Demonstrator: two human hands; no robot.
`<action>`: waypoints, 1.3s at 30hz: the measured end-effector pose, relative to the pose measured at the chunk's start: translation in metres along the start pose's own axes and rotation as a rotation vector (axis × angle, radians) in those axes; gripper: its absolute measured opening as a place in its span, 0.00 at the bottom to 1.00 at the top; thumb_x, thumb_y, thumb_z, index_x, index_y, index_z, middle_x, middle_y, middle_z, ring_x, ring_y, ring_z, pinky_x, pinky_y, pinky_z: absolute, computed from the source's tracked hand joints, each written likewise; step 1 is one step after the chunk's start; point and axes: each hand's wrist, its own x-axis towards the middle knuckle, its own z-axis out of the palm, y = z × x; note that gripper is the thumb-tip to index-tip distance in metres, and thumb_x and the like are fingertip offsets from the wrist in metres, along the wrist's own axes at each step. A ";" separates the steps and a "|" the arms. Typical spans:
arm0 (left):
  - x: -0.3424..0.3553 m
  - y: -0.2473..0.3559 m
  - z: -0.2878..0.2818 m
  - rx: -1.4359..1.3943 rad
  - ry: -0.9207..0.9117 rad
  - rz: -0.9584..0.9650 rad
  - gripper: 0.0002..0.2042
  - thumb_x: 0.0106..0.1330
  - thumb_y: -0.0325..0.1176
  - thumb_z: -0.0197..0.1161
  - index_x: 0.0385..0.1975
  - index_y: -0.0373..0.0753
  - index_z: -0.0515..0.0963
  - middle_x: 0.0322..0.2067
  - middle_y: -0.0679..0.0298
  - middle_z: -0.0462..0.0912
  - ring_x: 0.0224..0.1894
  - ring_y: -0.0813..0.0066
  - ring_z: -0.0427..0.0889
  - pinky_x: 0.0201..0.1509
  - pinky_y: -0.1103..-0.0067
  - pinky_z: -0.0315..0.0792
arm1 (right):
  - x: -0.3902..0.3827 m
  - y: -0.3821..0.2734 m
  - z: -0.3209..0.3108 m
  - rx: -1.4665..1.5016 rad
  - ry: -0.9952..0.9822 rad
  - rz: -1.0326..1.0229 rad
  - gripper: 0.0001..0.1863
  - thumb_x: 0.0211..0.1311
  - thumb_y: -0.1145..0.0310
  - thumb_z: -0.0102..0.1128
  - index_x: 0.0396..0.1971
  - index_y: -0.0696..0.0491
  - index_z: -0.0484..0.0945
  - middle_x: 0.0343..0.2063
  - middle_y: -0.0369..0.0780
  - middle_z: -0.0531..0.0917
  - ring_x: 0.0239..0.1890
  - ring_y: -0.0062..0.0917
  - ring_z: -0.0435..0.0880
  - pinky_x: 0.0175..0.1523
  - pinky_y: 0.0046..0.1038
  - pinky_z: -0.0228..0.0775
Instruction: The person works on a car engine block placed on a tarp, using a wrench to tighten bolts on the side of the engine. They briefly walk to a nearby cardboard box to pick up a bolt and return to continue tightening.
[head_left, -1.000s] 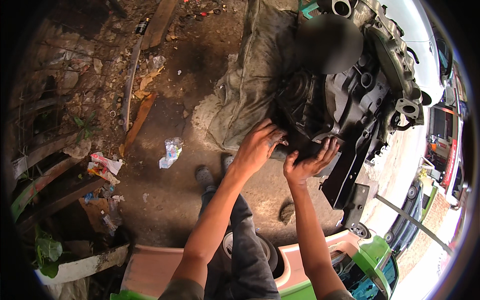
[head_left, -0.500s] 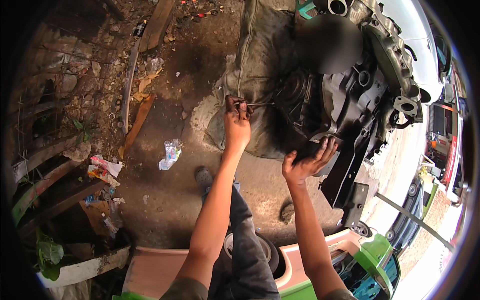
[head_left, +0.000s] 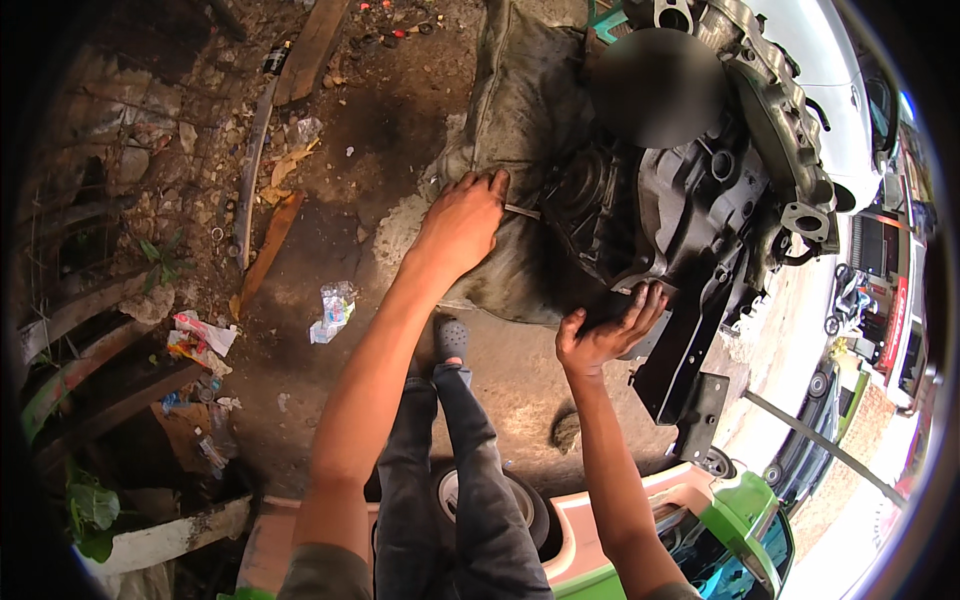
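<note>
The slim metal rod (head_left: pixel 523 211) jutted right toward the dark engine (head_left: pixel 698 195); it looked stiff, light and possibly greasy, best gripped at its left end. The left hand (head_left: pixel 462 228) was curled around that end; the right hand (head_left: pixel 608 336) rested, fingers extended, on the engine's near edge.

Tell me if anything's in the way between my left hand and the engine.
Nothing visible blocks it: only the thin metal rod in your left hand spans the gap toward the engine, with the grimy sheet below.
</note>
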 end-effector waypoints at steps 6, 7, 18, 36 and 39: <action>0.003 -0.004 -0.004 -0.079 -0.076 0.060 0.16 0.60 0.25 0.60 0.48 0.43 0.81 0.43 0.53 0.78 0.57 0.53 0.73 0.57 0.62 0.70 | 0.000 0.001 -0.002 -0.003 -0.029 -0.008 0.40 0.62 0.51 0.48 0.67 0.62 0.54 0.66 0.55 0.59 0.69 0.55 0.53 0.72 0.54 0.43; 0.006 -0.009 -0.004 -0.117 -0.080 0.032 0.14 0.60 0.25 0.60 0.46 0.43 0.82 0.43 0.53 0.79 0.55 0.53 0.73 0.56 0.62 0.70 | -0.001 0.001 -0.003 -0.007 -0.034 -0.004 0.40 0.62 0.51 0.48 0.67 0.62 0.54 0.66 0.55 0.58 0.69 0.55 0.53 0.72 0.54 0.43; 0.021 -0.035 0.015 -0.212 -0.049 0.060 0.11 0.54 0.21 0.61 0.36 0.38 0.83 0.37 0.50 0.82 0.46 0.51 0.78 0.50 0.62 0.73 | -0.001 0.000 0.001 0.010 0.008 0.007 0.39 0.57 0.53 0.49 0.66 0.61 0.57 0.65 0.54 0.62 0.70 0.54 0.53 0.71 0.53 0.46; 0.004 -0.038 0.047 -0.416 0.115 0.049 0.15 0.53 0.19 0.61 0.38 0.42 0.85 0.38 0.55 0.82 0.47 0.53 0.78 0.51 0.66 0.73 | -0.002 -0.001 -0.003 0.003 -0.048 0.005 0.40 0.62 0.51 0.48 0.68 0.63 0.52 0.66 0.56 0.58 0.69 0.56 0.52 0.72 0.54 0.42; 0.010 -0.039 0.044 -0.473 0.054 0.000 0.15 0.53 0.20 0.60 0.39 0.44 0.85 0.37 0.55 0.82 0.45 0.52 0.79 0.52 0.65 0.73 | -0.002 0.001 -0.003 -0.004 -0.052 -0.003 0.41 0.63 0.51 0.48 0.68 0.63 0.51 0.66 0.57 0.57 0.69 0.56 0.52 0.72 0.55 0.42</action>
